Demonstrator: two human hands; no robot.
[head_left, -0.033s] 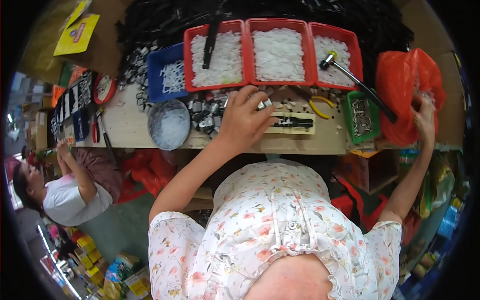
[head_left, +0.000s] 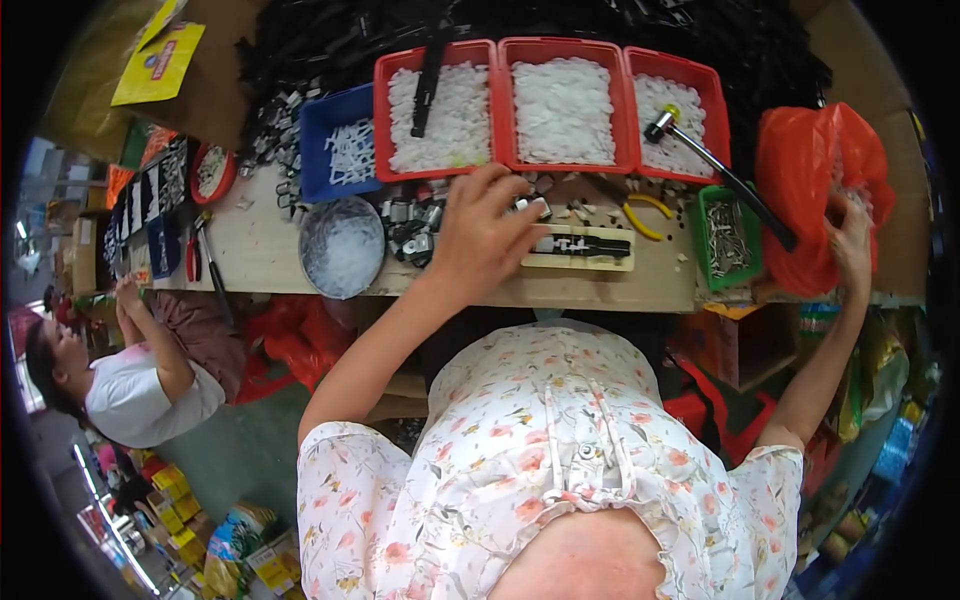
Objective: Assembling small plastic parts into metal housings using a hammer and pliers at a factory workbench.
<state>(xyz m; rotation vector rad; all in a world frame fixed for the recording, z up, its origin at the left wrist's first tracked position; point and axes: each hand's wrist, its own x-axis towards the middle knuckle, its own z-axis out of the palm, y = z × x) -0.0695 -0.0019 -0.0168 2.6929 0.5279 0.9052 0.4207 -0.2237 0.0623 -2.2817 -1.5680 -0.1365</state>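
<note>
My left hand (head_left: 482,232) hovers over the bench with its fingers bent and apart, beside a heap of small shiny metal parts (head_left: 408,235). I see nothing held in it. Just right of its fingertips lies a cream holder block (head_left: 580,262) with a black part and some metal set in its slot. At the far right, my right hand (head_left: 850,245) reaches into the mouth of a red plastic bag (head_left: 800,200). Pale contents show there, and the fingertips are partly hidden. A hammer (head_left: 725,175) leans from the right red bin across to the bag.
Three red bins (head_left: 567,165) of white pieces stand behind my left hand. A blue bin (head_left: 310,150), a round metal bowl (head_left: 342,285), yellow-handled pliers (head_left: 650,218) and a green bin (head_left: 712,265) of metal pins surround the work spot. A co-worker (head_left: 140,390) sits at the left.
My left hand has shifted slightly left, away from the cream holder block. My right hand stays at the bag's mouth. The whole view has moved a little.
</note>
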